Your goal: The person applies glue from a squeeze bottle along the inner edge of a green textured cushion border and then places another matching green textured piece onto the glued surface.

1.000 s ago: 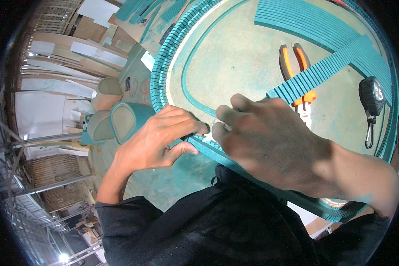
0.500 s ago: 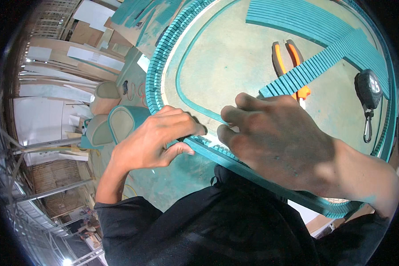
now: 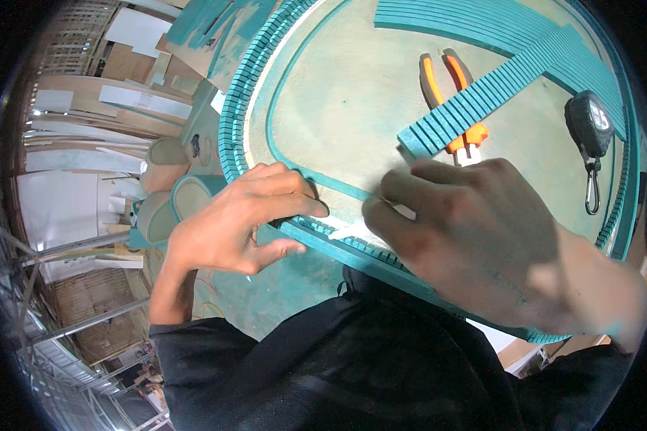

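Observation:
My left hand [image 3: 248,223] straddles the near left rim of a large round-cornered teal panel [image 3: 323,248]. Its fingers bend over the inner side and the thumb lies along the outside. Beside it, my right hand [image 3: 474,233] is closed over the near edge, fingers curled round a small white pointed thing [image 3: 352,231] mostly hidden in the grip. The white tip reaches down to the slotted teal strip [image 3: 384,253] lining the rim. Just beyond the right hand lies a loose slotted teal strip [image 3: 485,93], resting across orange-and-black pliers [image 3: 433,82].
A wide grooved teal piece [image 3: 460,29] lies at the panel's far side. On the right is a black key-fob-like case [image 3: 589,122] with a carabiner [image 3: 592,194]. Rounded teal-edged forms [image 3: 194,195] stand on the floor at left, near leaning boards [image 3: 144,100].
The view has shifted, so the panel's contents appear lower and to the left. My right hand has moved slightly back along the rim, showing more of the white tip. My left hand keeps its hold.

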Available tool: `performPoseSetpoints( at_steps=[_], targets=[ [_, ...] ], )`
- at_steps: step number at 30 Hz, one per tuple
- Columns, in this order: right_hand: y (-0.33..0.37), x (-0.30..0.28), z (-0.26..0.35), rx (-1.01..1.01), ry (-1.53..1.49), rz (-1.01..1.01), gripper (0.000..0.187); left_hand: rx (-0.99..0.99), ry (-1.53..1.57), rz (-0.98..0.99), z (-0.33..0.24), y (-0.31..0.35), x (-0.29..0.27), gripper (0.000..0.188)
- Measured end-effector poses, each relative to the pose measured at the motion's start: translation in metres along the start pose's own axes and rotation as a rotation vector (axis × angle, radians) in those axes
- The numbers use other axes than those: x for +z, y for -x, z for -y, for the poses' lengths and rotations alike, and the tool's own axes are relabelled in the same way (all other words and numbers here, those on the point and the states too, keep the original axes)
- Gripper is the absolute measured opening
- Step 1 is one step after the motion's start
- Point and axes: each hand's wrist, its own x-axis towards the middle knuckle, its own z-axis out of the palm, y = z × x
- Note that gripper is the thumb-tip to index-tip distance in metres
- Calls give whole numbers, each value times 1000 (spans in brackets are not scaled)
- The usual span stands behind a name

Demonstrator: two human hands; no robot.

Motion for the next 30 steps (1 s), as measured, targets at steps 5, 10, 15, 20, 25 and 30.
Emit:
performPoseSetpoints(
  at_steps=[5,10,15,20,25,30],
  targets=[
    [18,0,4,44,-17,-9,15,48,85,-51,-10,-14,20,43],
    [32,-3,3,117,-69,41,19,42,120,-43,-12,-16,23,40],
    [24,14,0,55,-79,68,19,75,137,21,-7,-12,21,36],
    [18,20,3,34,-22,69,18,123,109,52,-5,-16,17,35],
    [12,14,6,6,-2,85,18,123,67,54,-7,-15,18,34],
    [10,12,7,-6,39,86,17,112,-10,71,-12,-17,14,35]
  ],
)
